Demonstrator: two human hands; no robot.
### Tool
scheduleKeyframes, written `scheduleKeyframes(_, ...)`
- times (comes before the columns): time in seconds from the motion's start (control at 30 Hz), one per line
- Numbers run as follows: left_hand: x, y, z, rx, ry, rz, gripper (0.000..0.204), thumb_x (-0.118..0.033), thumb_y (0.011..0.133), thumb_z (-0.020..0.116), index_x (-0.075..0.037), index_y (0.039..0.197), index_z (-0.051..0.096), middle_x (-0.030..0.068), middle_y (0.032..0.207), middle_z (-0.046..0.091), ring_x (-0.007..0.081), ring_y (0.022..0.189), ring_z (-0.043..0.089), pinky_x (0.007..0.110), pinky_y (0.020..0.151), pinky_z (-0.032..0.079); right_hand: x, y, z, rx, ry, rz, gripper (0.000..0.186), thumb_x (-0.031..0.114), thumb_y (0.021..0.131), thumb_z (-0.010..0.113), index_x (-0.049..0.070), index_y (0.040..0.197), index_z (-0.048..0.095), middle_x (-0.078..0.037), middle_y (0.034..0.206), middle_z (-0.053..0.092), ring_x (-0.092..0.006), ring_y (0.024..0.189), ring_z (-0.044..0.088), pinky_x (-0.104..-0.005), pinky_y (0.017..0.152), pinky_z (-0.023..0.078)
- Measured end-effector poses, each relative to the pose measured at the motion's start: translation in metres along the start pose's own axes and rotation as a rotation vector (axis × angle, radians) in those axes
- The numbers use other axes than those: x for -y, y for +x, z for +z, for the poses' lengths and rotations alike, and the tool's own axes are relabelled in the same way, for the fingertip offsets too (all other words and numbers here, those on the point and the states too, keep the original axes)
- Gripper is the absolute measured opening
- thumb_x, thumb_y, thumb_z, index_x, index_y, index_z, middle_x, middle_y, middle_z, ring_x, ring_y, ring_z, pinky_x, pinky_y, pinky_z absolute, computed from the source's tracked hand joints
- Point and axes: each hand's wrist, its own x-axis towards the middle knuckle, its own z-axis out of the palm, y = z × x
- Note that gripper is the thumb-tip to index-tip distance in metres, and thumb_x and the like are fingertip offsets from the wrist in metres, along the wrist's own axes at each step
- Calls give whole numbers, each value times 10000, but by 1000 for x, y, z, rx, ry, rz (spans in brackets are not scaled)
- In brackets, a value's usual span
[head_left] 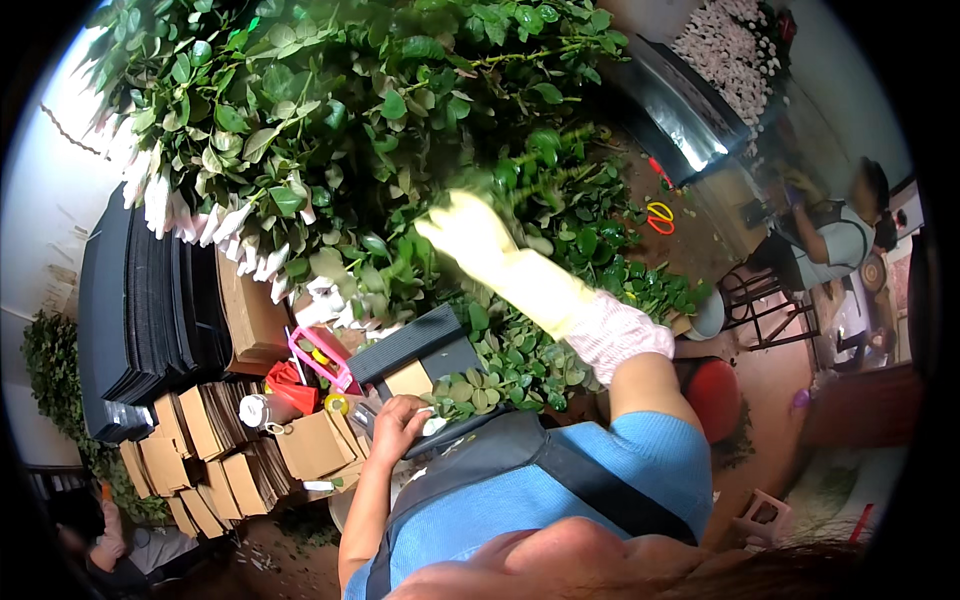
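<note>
My right hand (460,232), in a long yellow rubber glove with a pink striped cuff, reaches into a large pile of leafy green stems (390,105); it is blurred, so its grip is unclear. White-wrapped flower heads (207,220) line the pile's left edge. My left hand (398,425), bare, is curled at the lower middle beside a small white object (433,425); what it holds I cannot make out. It rests by cut leafy sprigs (470,395) and a dark grey ridged board (405,342).
Dark boards (145,310), cardboard pieces (225,470), a pink holder (310,360) and a white bottle (255,410) sit left. Orange-handled scissors (660,218), a metallic box (700,105) and a red stool (712,400) are right. A seated person (835,235) is right; another (155,550) is lower left.
</note>
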Motion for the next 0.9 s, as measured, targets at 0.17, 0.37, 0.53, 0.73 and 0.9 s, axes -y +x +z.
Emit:
scheduleKeyframes(0.17,0,3,1,-15,-6,10,143,-127,825,799,-51,931,739,101,978,718,307,956,670,400,846,525,24,-68,28,1298,117,59,332,176,1014,570,165,1339,641,-73,1206,695,-235,1027,689,-382,858,570)
scheduleKeyframes(0.37,-2,-2,-2,-47,4,3,159,-141,812,811,-51,930,754,93,967,725,298,942,674,395,839,529,-16,-32,-23,1004,533,15,395,210,968,558,118,1346,626,-134,1296,675,-293,1162,656,-411,1022,517)
scheduleKeyframes(0.53,-3,7,-4,-37,9,47,152,-160,819,805,-56,920,762,91,957,728,294,921,680,393,819,540,-51,25,54,532,130,312,324,132,952,561,146,1251,686,-77,1269,676,-265,1165,631,-388,1041,473)
scheduleKeyframes(0.73,0,2,-2,-69,53,49,147,-158,809,811,-52,893,753,91,935,719,294,893,659,397,800,529,-31,50,64,965,219,172,447,103,852,650,179,1291,684,-63,1362,650,-266,1294,586,-398,1124,407)
scheduleKeyframes(0.9,1,0,3,-83,0,33,144,-132,806,811,-45,882,725,94,914,704,298,893,656,396,807,523,1,34,-16,-40,175,-29,204,142,811,743,110,1013,729,-27,993,739,-220,904,676,-383,1048,457)
